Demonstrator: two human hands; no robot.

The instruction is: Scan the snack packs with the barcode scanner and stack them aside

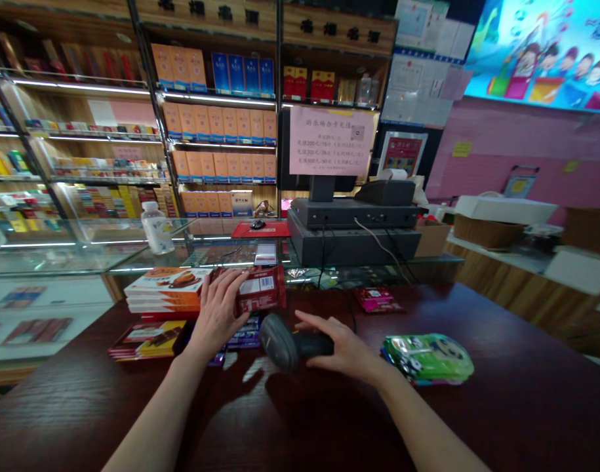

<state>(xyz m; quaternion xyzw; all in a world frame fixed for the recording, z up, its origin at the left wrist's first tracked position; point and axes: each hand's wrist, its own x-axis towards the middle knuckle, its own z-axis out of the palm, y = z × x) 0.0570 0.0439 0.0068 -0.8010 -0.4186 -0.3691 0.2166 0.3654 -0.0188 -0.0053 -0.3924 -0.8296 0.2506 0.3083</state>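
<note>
Gripping a barcode scanner (284,344) low over the dark counter (501,406), the right hand (346,351) aims its head leftward toward the red packet (260,292) that the left hand (218,314) holds tilted, barcode up, just beside it.

Left hand (220,313) on red packet (259,289), right hand (343,349) around scanner (286,342)

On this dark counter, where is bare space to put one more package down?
The counter is bare right of the green packet, and along the near edge on both sides of the forearms. It is crowded around the left hand: the red box, orange boxes, and the scanner in the right hand.
</note>
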